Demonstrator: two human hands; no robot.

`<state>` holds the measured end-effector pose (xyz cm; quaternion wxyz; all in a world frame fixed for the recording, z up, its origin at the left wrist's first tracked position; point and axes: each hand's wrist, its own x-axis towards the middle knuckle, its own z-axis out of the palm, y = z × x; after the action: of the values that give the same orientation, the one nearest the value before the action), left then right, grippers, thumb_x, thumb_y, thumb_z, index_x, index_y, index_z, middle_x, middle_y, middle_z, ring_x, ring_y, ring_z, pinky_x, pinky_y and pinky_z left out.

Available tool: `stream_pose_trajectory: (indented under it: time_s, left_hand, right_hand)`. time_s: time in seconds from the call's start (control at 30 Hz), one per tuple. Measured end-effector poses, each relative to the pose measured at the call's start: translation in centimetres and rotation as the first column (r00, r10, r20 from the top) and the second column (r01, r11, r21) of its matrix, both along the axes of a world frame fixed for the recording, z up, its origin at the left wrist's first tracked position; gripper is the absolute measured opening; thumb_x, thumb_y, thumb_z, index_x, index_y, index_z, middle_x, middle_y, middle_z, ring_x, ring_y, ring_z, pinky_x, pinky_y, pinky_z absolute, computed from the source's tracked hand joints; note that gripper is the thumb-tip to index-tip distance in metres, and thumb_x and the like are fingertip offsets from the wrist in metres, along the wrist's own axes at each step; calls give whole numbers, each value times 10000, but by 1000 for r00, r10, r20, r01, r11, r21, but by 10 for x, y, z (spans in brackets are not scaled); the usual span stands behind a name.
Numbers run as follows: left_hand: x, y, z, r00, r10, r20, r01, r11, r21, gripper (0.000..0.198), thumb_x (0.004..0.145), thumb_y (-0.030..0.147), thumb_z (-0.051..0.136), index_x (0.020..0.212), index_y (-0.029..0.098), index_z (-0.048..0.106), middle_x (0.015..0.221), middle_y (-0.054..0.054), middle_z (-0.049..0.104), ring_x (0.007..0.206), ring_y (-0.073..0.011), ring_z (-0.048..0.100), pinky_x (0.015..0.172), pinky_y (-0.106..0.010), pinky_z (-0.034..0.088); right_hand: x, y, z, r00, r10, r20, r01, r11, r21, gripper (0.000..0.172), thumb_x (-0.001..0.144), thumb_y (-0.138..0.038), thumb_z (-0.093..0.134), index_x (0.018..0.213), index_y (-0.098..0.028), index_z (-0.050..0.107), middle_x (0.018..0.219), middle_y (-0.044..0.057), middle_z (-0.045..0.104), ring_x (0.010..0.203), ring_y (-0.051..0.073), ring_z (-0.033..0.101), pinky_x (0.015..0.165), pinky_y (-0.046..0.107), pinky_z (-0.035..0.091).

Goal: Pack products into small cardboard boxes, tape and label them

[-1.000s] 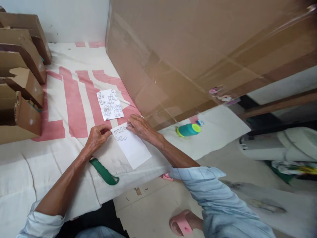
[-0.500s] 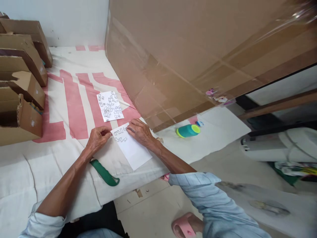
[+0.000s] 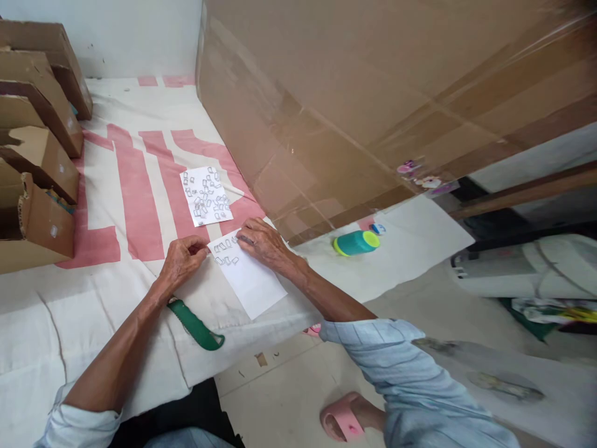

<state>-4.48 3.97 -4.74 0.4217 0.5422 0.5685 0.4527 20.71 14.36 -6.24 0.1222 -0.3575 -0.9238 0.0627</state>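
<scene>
On the nearer sheet (image 3: 252, 283) of two, left hand (image 3: 181, 261) pinches its corner; right hand's (image 3: 262, 241) grip unclear.

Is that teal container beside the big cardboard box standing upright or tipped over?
Tipped over. The teal container lies lengthwise on the white cloth, its yellow-green end pointing sideways, not up.

The tiny grey pieces (image 3: 226, 253) on the near sheet (image 3: 254, 285) are too small to name, and the right hand (image 3: 262, 241) covers the sheet's 12 o'clock corner — whether it pinches one cannot be told. At the sheet's 9 o'clock the left hand (image 3: 181, 261) curls over its own grip; the green tool (image 3: 198, 326) has its far end hidden under that wrist.
</scene>
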Motion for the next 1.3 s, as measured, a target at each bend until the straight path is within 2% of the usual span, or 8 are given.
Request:
stream_pose_trajectory:
  time_s: [0.33,0.5,0.6,0.73,0.87,1.0,1.17,1.3]
  left_hand:
    - [-2,3,-5,991,10,-137,-7,1000,23,160,781,179,634,832,193,784,787,-24,776,708,-180,680,659,-275,519]
    - [-13,-7,8,990,47,-129,-36,996,82,188,818,251,643,899,184,798,879,-50,811,781,-198,724,737,-302,572]
    - [-25,-32,22,981,117,-152,-97,987,131,240,854,314,648,977,179,804,974,-74,824,822,-204,738,766,-318,581]
    - [-35,-86,30,960,181,-215,-146,975,170,234,875,296,623,981,179,797,939,-70,815,809,-193,741,734,-304,571]
    - [-33,-145,23,926,206,-315,-149,969,196,178,868,222,621,949,205,778,920,-45,804,824,-192,735,752,-314,568]
    - [-34,-190,12,877,253,-409,-170,959,227,190,859,150,617,959,224,760,965,-58,798,916,-229,721,853,-377,577]
    - [-42,-221,2,814,299,-499,-195,948,249,244,857,116,605,1014,228,754,1003,-73,777,985,-269,685,923,-430,565]
    - [-43,-231,-7,778,294,-555,-185,952,245,270,828,97,615,1013,225,764,1030,-77,772,981,-279,674,927,-448,553]
  right_hand:
    - [-10,13,5,993,37,110,-28,996,-89,103,945,-157,606,949,-196,702,1031,94,678,1021,249,561,889,342,410]
    - [-15,7,10,994,6,105,0,998,-58,133,981,-171,583,983,-202,712,1034,86,690,1026,241,576,910,330,424]
    - [-19,-4,10,995,-29,96,30,1000,-5,207,1024,-186,532,950,-197,724,1027,104,688,1023,247,565,916,341,416]
    - [-25,-19,6,993,-98,71,93,994,59,236,1015,-172,536,864,-182,716,1012,124,668,994,250,544,874,345,402]
    - [-28,-27,1,991,-131,36,128,988,82,193,970,-153,571,831,-187,700,973,106,655,965,244,532,848,338,403]
    - [-30,-28,-2,989,-145,10,144,986,86,143,926,-155,591,837,-198,694,960,103,662,962,251,544,860,346,422]
    - [-34,-32,-2,983,-176,-44,179,980,83,110,892,-158,597,881,-200,697,980,112,685,987,262,572,872,354,449]
    - [-32,-45,1,969,-209,-134,223,970,98,203,929,-154,526,998,-179,716,1071,140,696,1042,279,591,917,378,471]
